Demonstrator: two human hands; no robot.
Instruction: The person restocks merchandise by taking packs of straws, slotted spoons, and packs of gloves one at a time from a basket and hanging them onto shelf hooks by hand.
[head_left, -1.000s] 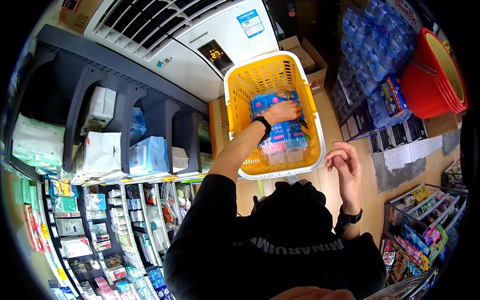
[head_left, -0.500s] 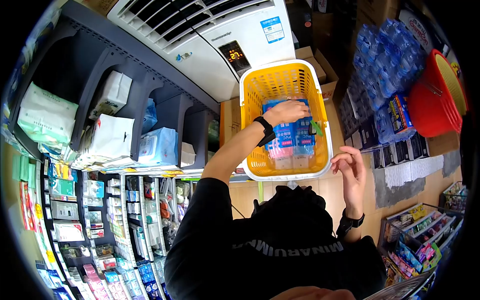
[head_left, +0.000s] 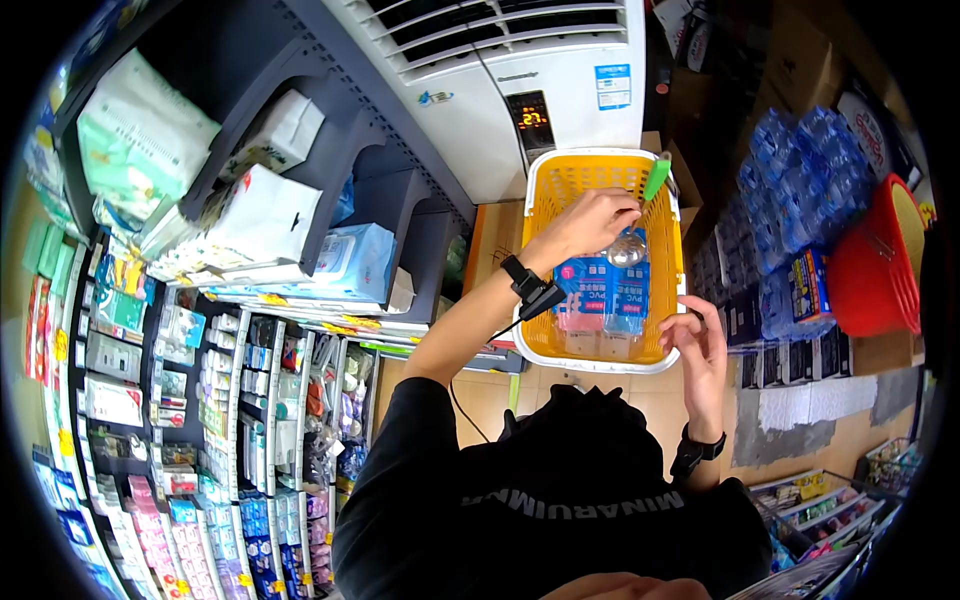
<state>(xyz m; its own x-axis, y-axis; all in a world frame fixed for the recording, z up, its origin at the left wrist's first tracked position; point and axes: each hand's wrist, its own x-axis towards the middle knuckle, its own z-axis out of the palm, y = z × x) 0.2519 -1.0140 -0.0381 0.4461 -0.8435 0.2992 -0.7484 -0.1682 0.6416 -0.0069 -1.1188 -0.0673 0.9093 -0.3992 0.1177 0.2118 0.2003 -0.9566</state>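
Observation:
A yellow basket with a white rim stands in front of me. In it lie blue-and-pink packs of PVC gloves, side by side. My left hand is over the basket, fingers closed on a ladle with a round, shiny metal bowl and a green handle pointing to the far right corner. Its bowl is just above or on the packs; I cannot tell which. My right hand is at the basket's right rim, fingers loosely bent and apart, with nothing seen in it.
Beyond the basket stands a white air conditioner. Dark shelves with wrapped packs and hanging goods line the left. At right are shrink-wrapped blue bottles, a red bucket and cartons. A low snack rack sits at lower right.
The ladle's green handle has gone from the basket's right side to above the far right corner, and its metal bowl now shows under my left hand. The view has shifted left.

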